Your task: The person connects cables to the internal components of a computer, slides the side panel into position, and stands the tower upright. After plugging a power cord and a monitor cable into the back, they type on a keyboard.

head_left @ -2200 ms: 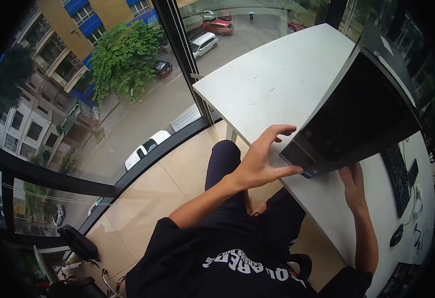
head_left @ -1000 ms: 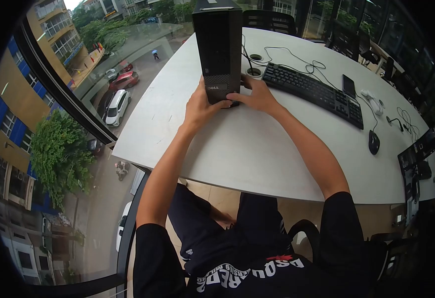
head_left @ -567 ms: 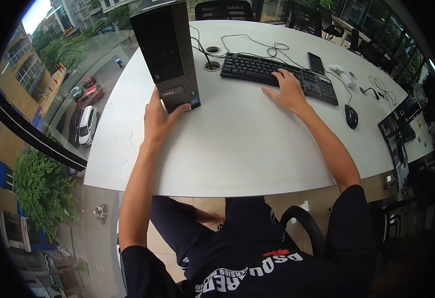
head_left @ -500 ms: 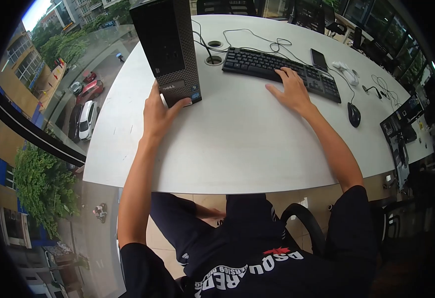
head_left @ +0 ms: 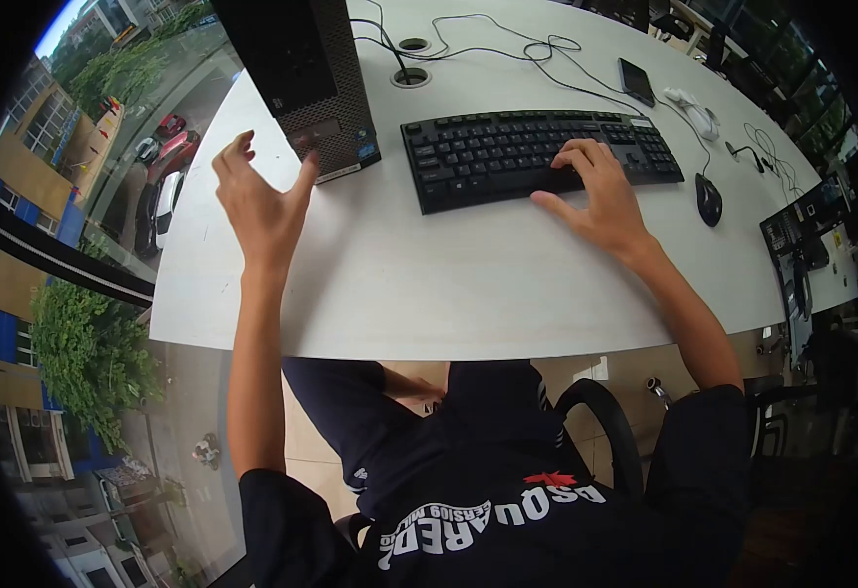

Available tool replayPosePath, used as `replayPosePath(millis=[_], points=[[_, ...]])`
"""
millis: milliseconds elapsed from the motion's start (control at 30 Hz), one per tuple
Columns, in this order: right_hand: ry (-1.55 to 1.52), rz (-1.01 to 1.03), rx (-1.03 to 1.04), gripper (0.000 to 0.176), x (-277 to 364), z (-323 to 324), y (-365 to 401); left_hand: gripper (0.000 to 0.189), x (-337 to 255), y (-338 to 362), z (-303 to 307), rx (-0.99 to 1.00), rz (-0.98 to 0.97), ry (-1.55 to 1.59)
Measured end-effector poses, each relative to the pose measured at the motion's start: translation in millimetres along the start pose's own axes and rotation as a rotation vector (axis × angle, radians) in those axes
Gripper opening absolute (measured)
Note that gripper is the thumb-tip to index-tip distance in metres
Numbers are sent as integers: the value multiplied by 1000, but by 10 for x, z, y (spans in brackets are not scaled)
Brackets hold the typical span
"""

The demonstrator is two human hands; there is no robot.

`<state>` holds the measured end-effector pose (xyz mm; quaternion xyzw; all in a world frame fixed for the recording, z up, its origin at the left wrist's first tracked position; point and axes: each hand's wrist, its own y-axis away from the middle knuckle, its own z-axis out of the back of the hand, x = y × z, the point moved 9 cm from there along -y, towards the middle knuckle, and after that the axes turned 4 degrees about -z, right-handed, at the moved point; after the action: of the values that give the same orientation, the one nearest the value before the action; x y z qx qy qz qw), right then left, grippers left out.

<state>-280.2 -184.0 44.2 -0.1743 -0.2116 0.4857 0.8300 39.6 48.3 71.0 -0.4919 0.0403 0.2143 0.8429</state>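
Note:
A black keyboard (head_left: 507,162) lies at a slight slant on the white table (head_left: 399,284). My right hand (head_left: 600,201) is on its right half, fingers curled over the keys and thumb at the front edge. Beside the lower front of an upright black computer tower (head_left: 311,78), my left hand (head_left: 260,201) is raised and holds nothing. Its fingers are apart and slightly bent, with the thumb overlapping the tower's lower corner in this view.
Right of the keyboard is a black mouse (head_left: 709,200). Behind it lie a dark phone (head_left: 637,81), a white cable bundle (head_left: 693,113) and loose black cables (head_left: 546,47). A cable hole (head_left: 411,78) sits near the tower; a window (head_left: 179,186) borders the left side.
My left hand has let go of the tower and moved left. The keyboard has turned and come nearer, its left end most, with my right hand on it. The view has shifted slightly.

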Motion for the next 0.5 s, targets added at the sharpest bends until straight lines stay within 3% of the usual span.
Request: replayPosePath(millis=[100,167,267,367,500], points=[[-20,33,-5,53,195,71,137,47,-636,87,316,-99,-217,47],[-30,55,6,55,296,50,165,37,-1112,184,201,31,-371,168],[-70,67,-18,58,366,7,95,40,-1686,370,-314,351,-580,313],[-86,108,-84,62,362,27,100,44,-1866,420,-632,459,-625,321],[-81,181,-120,61,386,51,138,52,-1971,381,-740,415,-686,336]])
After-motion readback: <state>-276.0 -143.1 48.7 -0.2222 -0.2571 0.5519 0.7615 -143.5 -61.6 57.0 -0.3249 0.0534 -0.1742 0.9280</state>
